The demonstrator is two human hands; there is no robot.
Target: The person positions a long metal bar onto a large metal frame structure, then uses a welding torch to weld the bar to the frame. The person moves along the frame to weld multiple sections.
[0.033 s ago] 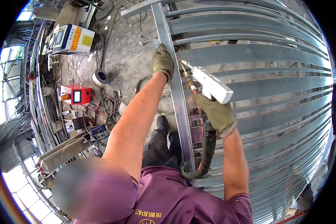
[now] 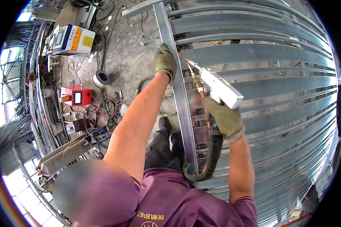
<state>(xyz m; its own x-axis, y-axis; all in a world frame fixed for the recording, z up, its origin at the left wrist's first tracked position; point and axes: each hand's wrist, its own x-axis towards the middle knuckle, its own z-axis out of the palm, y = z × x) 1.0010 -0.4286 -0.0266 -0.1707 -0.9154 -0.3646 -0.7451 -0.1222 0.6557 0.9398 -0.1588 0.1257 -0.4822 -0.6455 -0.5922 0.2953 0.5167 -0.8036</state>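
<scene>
My left hand (image 2: 165, 62), in an olive work glove, is closed over the left edge of a long galvanized steel rail (image 2: 182, 109). My right hand (image 2: 226, 119), gloved alike, grips the handle of a white handheld welding gun (image 2: 221, 89). The gun's narrow metal nozzle points up and left, just right of the rail and apart from it. A thick dark sleeved hose (image 2: 212, 155) hangs from the handle and curves back toward my waist, with an orange line beside it. Gloved fingers on the handle are partly hidden.
Many parallel steel bars (image 2: 261, 87) run right from the rail. Leftward on the concrete floor stand a white machine (image 2: 74, 39), a red box with a screen (image 2: 77, 96), a wire spool (image 2: 101, 79), cables and a gas cylinder (image 2: 66, 157). A wrench (image 2: 143, 43) lies beyond my left hand.
My right hand and the welding gun have shifted a little to the right and slightly nearer me, taking the nozzle farther from the rail. My left hand stays nearly in place.
</scene>
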